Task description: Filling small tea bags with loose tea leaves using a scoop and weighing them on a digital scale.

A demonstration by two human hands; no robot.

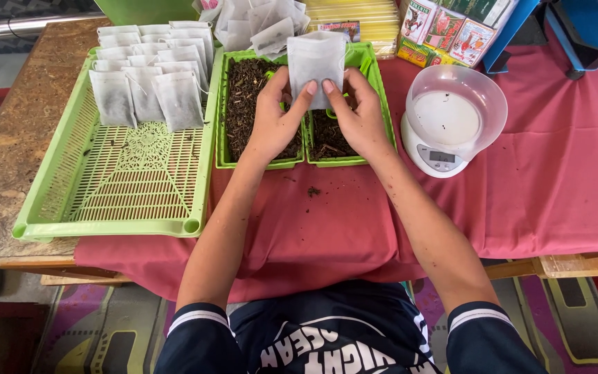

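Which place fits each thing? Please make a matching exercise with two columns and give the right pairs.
Things:
1. white paper bag
2. kitchen scale
3. filled bags
4. loose dried leaves

Places:
A. in rows in the big green slatted tray
B. in the small green trays between the scale and the slatted tray
C. held by the left hand and right hand
D. on the red cloth, right side

Pairs: 1-C, 2-D, 3-A, 4-B

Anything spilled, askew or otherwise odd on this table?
Only minor spillage: a small clump of dark loose tea lies on the red tablecloth, just outside the green plastic trays of tea, with a few specks nearby.
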